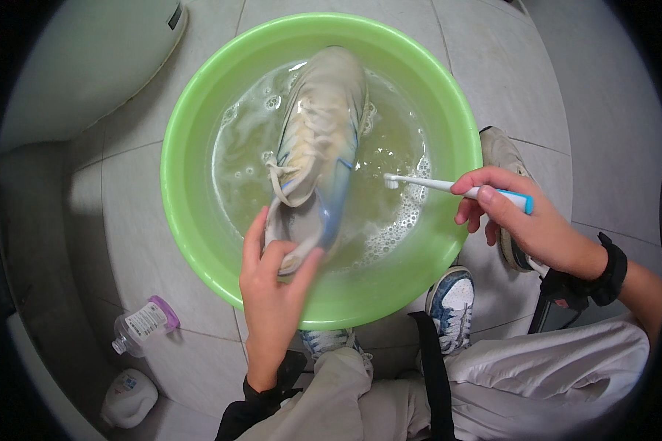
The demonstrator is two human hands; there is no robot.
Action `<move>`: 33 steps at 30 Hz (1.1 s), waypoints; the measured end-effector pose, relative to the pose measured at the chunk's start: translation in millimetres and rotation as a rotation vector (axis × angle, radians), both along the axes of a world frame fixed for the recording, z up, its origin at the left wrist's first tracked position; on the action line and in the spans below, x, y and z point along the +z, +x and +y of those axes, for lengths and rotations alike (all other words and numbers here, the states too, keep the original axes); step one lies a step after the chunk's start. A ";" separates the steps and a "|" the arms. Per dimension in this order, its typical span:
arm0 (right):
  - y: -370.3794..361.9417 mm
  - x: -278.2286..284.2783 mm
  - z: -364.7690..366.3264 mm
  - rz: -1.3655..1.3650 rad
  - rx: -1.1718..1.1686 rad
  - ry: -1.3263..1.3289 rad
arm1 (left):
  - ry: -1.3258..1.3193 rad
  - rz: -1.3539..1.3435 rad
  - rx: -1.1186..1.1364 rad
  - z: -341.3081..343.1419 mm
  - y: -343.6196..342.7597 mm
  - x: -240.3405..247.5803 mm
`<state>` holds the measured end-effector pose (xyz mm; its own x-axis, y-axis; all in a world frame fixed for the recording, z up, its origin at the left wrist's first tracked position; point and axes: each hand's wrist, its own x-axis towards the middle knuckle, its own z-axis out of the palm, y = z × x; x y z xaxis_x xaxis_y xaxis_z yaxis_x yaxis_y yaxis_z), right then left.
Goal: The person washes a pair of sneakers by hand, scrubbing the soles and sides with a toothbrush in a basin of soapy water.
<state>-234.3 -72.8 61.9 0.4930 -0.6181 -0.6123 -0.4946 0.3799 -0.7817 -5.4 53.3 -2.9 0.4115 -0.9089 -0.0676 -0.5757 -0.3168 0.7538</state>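
A wet, pale sneaker [320,125] with cream laces and bluish sides lies in a green basin [191,242] of soapy, cloudy water. Its toe points away from me. My left hand [273,283] grips the heel, fingers and thumb around the collar. Over the basin's right rim, my right hand [504,209] holds a toothbrush [438,184] with a white neck and a blue-ended handle. The brush head is above the water, to the right of the sneaker and apart from it.
Beside the basin on the right stands another dirty shoe [504,147]. A clear bottle with a purple base [146,325] and a white jug [129,398] lie on the tiled floor at the left. A large white rounded fixture [81,66] stands at the upper left. My shoes [450,309] are close to the near rim.
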 end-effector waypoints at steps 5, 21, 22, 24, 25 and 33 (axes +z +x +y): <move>0.6 5.6 -2.2 -0.146 -0.143 0.137 | -0.016 -0.038 -0.073 3.0 5.4 -3.5; 9.0 37.4 -2.2 -0.323 -0.013 -0.127 | -0.042 0.265 0.033 10.9 12.6 1.1; 8.7 38.6 0.2 -0.331 0.021 -0.104 | -0.045 0.266 0.038 12.0 13.2 1.3; 9.0 36.7 0.9 -0.295 0.077 -0.097 | 0.002 0.375 0.074 12.4 14.6 1.3; 9.0 35.8 2.3 -0.280 0.105 -0.093 | 0.002 0.374 0.075 12.9 14.9 1.9; 10.2 37.1 17.0 -0.114 0.174 0.261 | 0.103 0.388 0.000 5.8 17.5 5.0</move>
